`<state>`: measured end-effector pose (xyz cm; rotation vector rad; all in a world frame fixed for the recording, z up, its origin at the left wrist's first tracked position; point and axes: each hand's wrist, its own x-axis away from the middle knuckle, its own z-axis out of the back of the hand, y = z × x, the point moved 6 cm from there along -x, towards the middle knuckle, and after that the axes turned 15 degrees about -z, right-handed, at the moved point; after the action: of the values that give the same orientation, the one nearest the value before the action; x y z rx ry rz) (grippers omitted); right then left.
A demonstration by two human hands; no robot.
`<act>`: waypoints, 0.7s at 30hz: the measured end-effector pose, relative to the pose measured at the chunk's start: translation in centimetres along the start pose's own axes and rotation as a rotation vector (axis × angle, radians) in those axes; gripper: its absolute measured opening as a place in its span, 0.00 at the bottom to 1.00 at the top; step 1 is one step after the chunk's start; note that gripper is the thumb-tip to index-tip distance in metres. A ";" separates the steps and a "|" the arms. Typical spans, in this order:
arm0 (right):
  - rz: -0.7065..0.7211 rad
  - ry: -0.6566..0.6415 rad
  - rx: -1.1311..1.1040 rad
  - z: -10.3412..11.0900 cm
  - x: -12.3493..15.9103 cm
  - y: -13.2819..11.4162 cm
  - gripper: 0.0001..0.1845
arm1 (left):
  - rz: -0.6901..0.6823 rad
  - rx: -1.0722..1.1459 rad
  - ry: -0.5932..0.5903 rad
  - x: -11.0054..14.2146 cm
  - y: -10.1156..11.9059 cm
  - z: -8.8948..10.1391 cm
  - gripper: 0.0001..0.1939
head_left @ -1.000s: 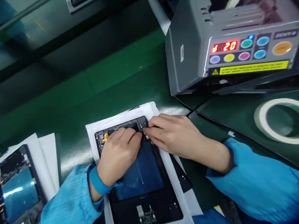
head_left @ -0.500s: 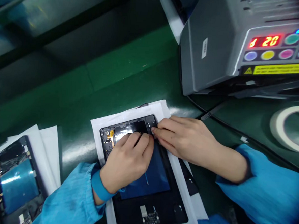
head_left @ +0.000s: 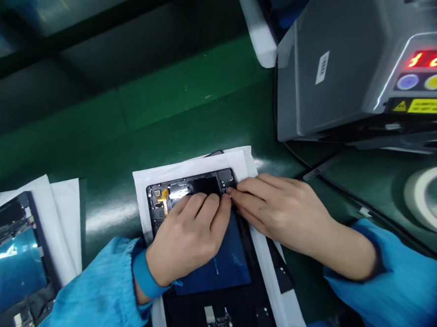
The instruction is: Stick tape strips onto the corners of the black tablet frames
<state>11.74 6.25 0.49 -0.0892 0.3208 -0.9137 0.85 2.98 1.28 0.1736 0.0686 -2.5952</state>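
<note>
An opened tablet [head_left: 190, 312] lies on white paper [head_left: 188, 169], its inside facing up. It has a blue-black battery [head_left: 232, 263], an orange flex cable [head_left: 163, 198] at the upper left and a small circuit board [head_left: 221, 325] near the bottom. My left hand [head_left: 188, 238] rests over the upper middle of the tablet, its fingers curled down and closed. My right hand [head_left: 284, 207] reaches in from the right, thumb and fingers pinched at the tablet's upper right edge. The fingertips almost meet, and whatever is between them is too small or hidden to make out.
Another opened tablet [head_left: 15, 269] lies on white sheets at the left. A grey machine [head_left: 331, 76] with a lit red display stands at the upper right. A black cable [head_left: 335, 188] runs below it, near a roll of white tape [head_left: 416, 193].
The camera view has shifted a little, so the machine and tape sit further right. Both hands stay at the same upper right part of the tablet, with nearly the same grip.
</note>
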 end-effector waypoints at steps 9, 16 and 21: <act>-0.054 0.057 -0.016 0.2 0.2 0.0 0.08 | 0.014 -0.016 0.014 0.2 0.0 0.2 0.16; -0.051 0.055 0.039 0.3 0.2 -0.5 0.08 | -0.021 -0.032 -0.062 0.1 0.4 -0.1 0.15; -0.048 0.060 0.105 0.6 0.3 -1.3 0.10 | -0.019 -0.056 -0.075 0.1 0.7 0.0 0.15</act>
<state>11.16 5.19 1.29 0.0270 0.3270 -0.9805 1.18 2.34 1.21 0.0561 0.1158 -2.6121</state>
